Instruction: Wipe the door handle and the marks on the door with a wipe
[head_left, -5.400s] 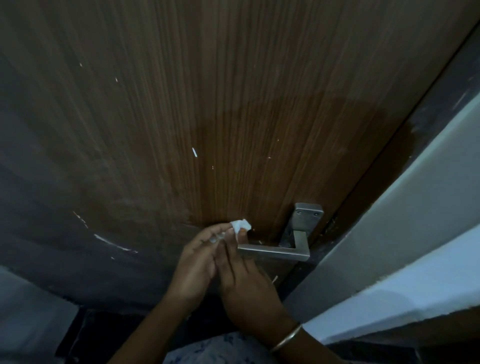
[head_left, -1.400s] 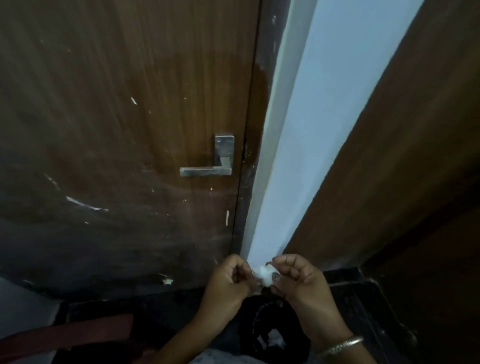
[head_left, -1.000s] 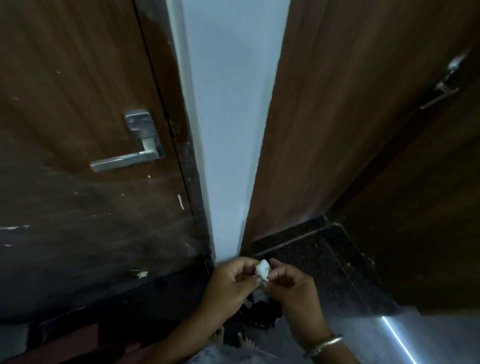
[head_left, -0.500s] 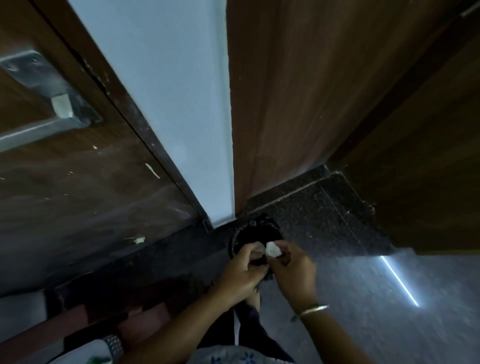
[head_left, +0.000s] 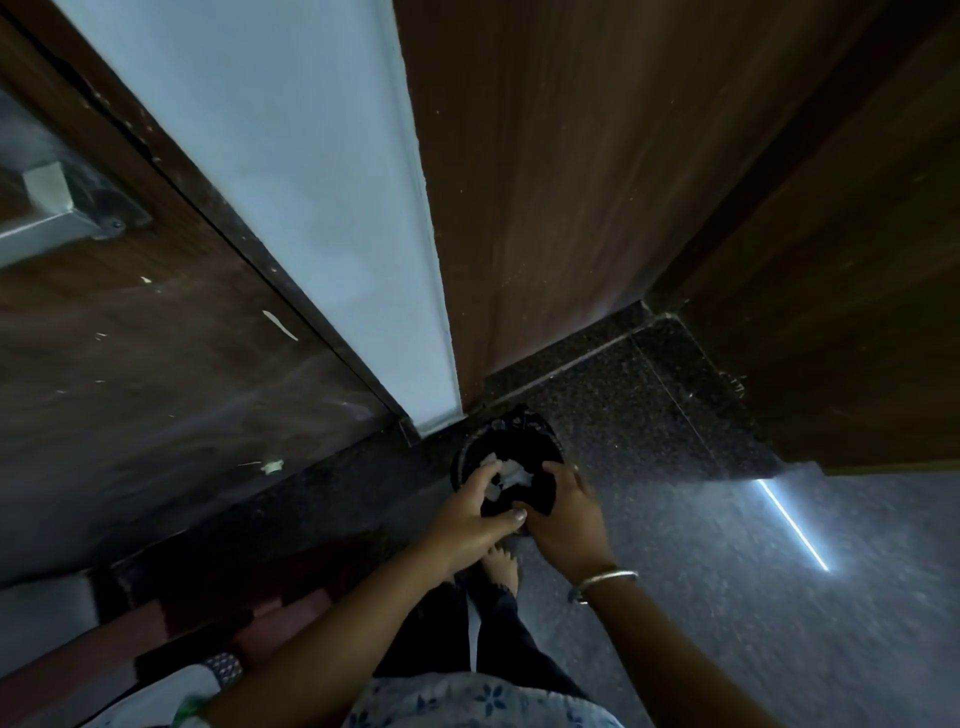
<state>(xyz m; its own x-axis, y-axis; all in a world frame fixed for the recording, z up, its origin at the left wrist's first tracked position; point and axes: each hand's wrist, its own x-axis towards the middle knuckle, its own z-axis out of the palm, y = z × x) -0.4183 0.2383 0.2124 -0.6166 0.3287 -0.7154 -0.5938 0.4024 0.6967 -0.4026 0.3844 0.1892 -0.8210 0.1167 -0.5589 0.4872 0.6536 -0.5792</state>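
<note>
My left hand (head_left: 470, 517) and my right hand (head_left: 566, 519) hang close together over a small black bin (head_left: 524, 434) on the floor. A crumpled white wipe (head_left: 493, 491) shows between my left thumb and fingers, just inside the bin's mouth. My right fingers pinch the black liner's edge (head_left: 543, 493). More white scraps (head_left: 514, 475) lie in the bin. The metal door handle (head_left: 49, 223) sits at the far left on the brown door (head_left: 130, 374), which has white marks (head_left: 280, 325).
A pale wall strip (head_left: 311, 182) separates the door from a second brown door (head_left: 571, 182). Dark speckled floor (head_left: 649, 395) surrounds the bin, with a bright light streak (head_left: 792, 525) at the right. My bare feet (head_left: 501, 564) stand just below the bin.
My view swung from the door down to the floor. Both hands lowered with the wipe from in front of the wall to the mouth of the bin, and my right hand took the liner.
</note>
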